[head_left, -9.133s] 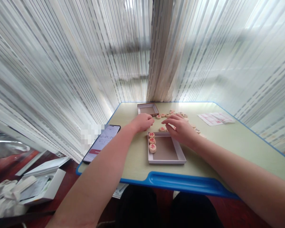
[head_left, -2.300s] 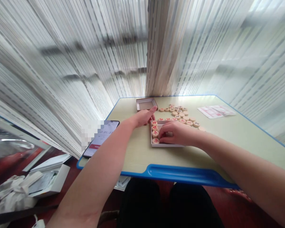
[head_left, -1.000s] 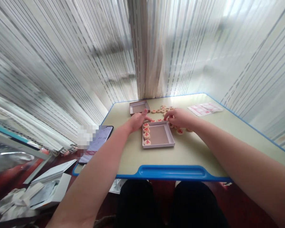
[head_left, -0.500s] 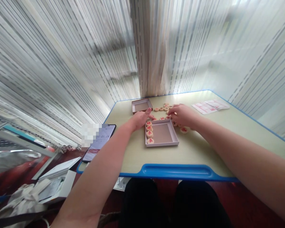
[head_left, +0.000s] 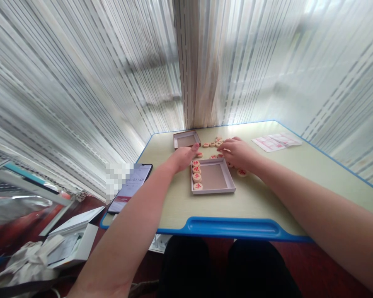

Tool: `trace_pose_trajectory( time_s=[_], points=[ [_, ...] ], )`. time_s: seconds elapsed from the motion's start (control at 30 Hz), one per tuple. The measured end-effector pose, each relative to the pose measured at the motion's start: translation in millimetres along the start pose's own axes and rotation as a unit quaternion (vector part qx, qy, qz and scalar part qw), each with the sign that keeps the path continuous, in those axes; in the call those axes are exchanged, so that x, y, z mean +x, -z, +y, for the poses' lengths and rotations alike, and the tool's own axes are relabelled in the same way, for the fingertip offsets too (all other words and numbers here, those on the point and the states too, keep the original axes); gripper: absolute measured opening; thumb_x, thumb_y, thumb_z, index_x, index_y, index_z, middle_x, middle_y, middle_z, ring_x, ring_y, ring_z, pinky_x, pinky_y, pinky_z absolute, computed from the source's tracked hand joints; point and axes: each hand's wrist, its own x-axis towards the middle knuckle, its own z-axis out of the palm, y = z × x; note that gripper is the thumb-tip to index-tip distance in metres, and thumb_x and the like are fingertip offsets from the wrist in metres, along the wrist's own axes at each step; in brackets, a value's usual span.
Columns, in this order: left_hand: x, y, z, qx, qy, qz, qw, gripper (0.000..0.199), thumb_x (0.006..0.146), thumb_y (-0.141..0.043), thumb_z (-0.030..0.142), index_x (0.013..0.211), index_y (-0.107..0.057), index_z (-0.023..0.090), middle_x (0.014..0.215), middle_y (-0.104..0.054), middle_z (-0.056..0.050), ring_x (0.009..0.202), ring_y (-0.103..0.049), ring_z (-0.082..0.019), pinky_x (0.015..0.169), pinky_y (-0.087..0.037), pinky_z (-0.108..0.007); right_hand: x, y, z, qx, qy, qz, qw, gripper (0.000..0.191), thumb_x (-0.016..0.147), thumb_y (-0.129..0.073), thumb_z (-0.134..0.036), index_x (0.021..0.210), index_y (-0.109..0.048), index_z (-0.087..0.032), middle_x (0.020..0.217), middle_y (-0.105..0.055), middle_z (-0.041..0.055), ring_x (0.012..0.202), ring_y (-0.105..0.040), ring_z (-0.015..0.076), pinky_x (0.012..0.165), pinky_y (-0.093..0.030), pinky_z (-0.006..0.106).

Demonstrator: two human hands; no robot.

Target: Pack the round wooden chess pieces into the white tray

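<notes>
Left hand (head_left: 185,157): partly open, thumb raised, fingers loosely curled. The fingertips were hidden behind the hand, so I could not tell whether they touched the box or held anything. One loose disc (head_left: 199,155) lay flat just beyond its fingers.

Right hand (head_left: 239,154): palm down, fingers bent and lowered over a cluster of loose pieces, thumb side toward the left hand. Whether a piece was pinched could not be told; the fingers covered the spot.

The open box (head_left: 213,176) lay flat between the hands and nearer the wearer, its far right corner just beside the right hand. Its near edge ran roughly crosswise to the wearer; which side was longer was unclear. Four wooden pieces (head_left: 197,177) stood in it along the wall on the left hand's side, in a row whose long axis pointed away from the wearer. Their red characters faced up; the discs themselves were round, with no long axis.

Beyond the left hand sat the second tray (head_left: 186,140), open side up. Another red-marked disc (head_left: 241,173) lay just nearer the wearer than the right hand.
</notes>
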Motion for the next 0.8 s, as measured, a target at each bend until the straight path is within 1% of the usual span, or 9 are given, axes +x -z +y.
trace_pose_trajectory(
  time_s=[0.07, 0.13, 0.23, 0.33, 0.4, 0.47, 0.57, 0.7, 0.8],
  points=[
    [0.7, -0.7, -0.6, 0.008, -0.011, 0.008, 1.000, 0.086, 0.082, -0.006, 0.069, 0.095, -0.070, 0.012, 0.105, -0.068, -0.012, 0.107, -0.057, -0.025, 0.094, -0.038, -0.033, 0.9, 0.1, -0.9, 0.009, -0.005, 0.004, 1.000, 0.036, 0.085, -0.041, -0.028, 0.108, -0.066, -0.018, 0.113, -0.065, 0.0079, 0.106, -0.049, 0.0259, 0.095, -0.038, 0.038],
    [0.8, -1.2, -0.9, 0.009, -0.027, 0.015, 0.999, 0.085, 0.083, -0.008, 0.068, 0.092, -0.070, 0.011, 0.104, -0.068, -0.013, 0.105, -0.058, -0.026, 0.093, -0.039, -0.035, 3.2, -1.7, -1.1, 0.010, -0.011, -0.007, 1.000, 0.040, 0.089, -0.036, -0.035, 0.113, -0.064, -0.019, 0.117, -0.063, 0.0073, 0.112, -0.048, 0.0252, 0.098, -0.036, 0.038],
    [0.9, -1.4, -0.7, -0.024, -0.060, 0.042, 0.997, 0.080, 0.084, -0.011, 0.066, 0.096, -0.069, 0.012, 0.108, -0.066, -0.013, 0.105, -0.058, -0.025, 0.093, -0.041, -0.035, 8.3, -7.0, 2.3, 0.006, -0.042, -0.013, 0.999, 0.044, 0.092, -0.030, -0.039, 0.117, -0.061, -0.021, 0.125, -0.059, 0.0052, 0.117, -0.046, 0.0231, 0.101, -0.033, 0.037],
    [3.2, -1.9, 0.3, -0.067, -0.096, 0.095, 0.989, 0.077, 0.086, -0.012, 0.064, 0.097, -0.068, 0.013, 0.109, -0.066, -0.011, 0.107, -0.057, -0.023, 0.096, -0.040, -0.034, 12.2, -9.6, 10.0, 0.011, -0.111, -0.013, 0.994, 0.043, 0.090, -0.032, -0.032, 0.122, -0.058, -0.019, 0.129, -0.056, 0.0076, 0.119, -0.046, 0.0237, 0.099, -0.035, 0.036],
    [5.9, -2.8, 0.4, -0.083, -0.103, 0.114, 0.985, 0.077, 0.086, -0.011, 0.064, 0.096, -0.069, 0.014, 0.109, -0.066, -0.011, 0.108, -0.057, -0.022, 0.096, -0.040, -0.034, 12.5, -7.6, 15.9, 0.026, -0.163, -0.023, 0.986, 0.043, 0.086, -0.036, -0.024, 0.123, -0.056, -0.016, 0.126, -0.057, 0.0100, 0.115, -0.051, 0.0240, 0.094, -0.039, 0.033],
    [8.6, -4.2, -1.0, -0.087, -0.093, 0.114, 0.985, 0.076, 0.086, -0.012, 0.064, 0.096, -0.069, 0.014, 0.110, -0.065, -0.010, 0.108, -0.057, -0.023, 0.094, -0.042, -0.033, 11.2, -3.4, 21.0, 0.041, -0.212, -0.027, 0.976, 0.044, 0.080, -0.041, -0.018, 0.121, -0.058, -0.016, 0.120, -0.062, 0.0109, 0.107, -0.056, 0.0243, 0.087, -0.043, 0.031],
    [11.4, -6.9, -6.2, -0.084, -0.066, 0.104, 0.989, 0.076, 0.085, -0.014, 0.066, 0.097, -0.069, 0.014, 0.110, -0.065, -0.010, 0.105, -0.058, -0.024, 0.091, -0.043, -0.034, 8.4, 2.8, 26.2, 0.055, -0.263, -0.005, 0.963, 0.043, 0.074, -0.046, -0.013, 0.114, -0.063, -0.018, 0.112, -0.065, 0.0113, 0.098, -0.060, 0.0256, 0.078, -0.046, 0.031],
    [14.9, -11.1, -13.0, -0.122, -0.036, 0.091, 0.988, 0.075, 0.084, -0.017, 0.067, 0.099, -0.069, 0.015, 0.111, -0.064, -0.010, 0.098, -0.059, -0.024, 0.083, -0.046, -0.034, 7.5, 4.5, 31.8, 0.054, -0.265, 0.037, 0.962, 0.043, 0.071, -0.048, -0.008, 0.108, -0.066, -0.017, 0.112, -0.064, 0.0126, 0.102, -0.059, 0.0267, 0.080, -0.046, 0.032],
    [19.5, -14.7, -14.1, -0.178, -0.038, 0.078, 0.980, 0.076, 0.083, -0.016, 0.067, 0.104, -0.069, 0.016, 0.118, -0.060, -0.010, 0.086, -0.058, -0.020, 0.078, -0.046, -0.033, 8.4, 3.4, 36.1, 0.042, -0.286, 0.029, 0.957, 0.047, 0.070, -0.046, -0.005, 0.114, -0.064, -0.013, 0.113, -0.064, 0.0148, 0.103, -0.058, 0.0278, 0.081, -0.046, 0.034]
  ],
)
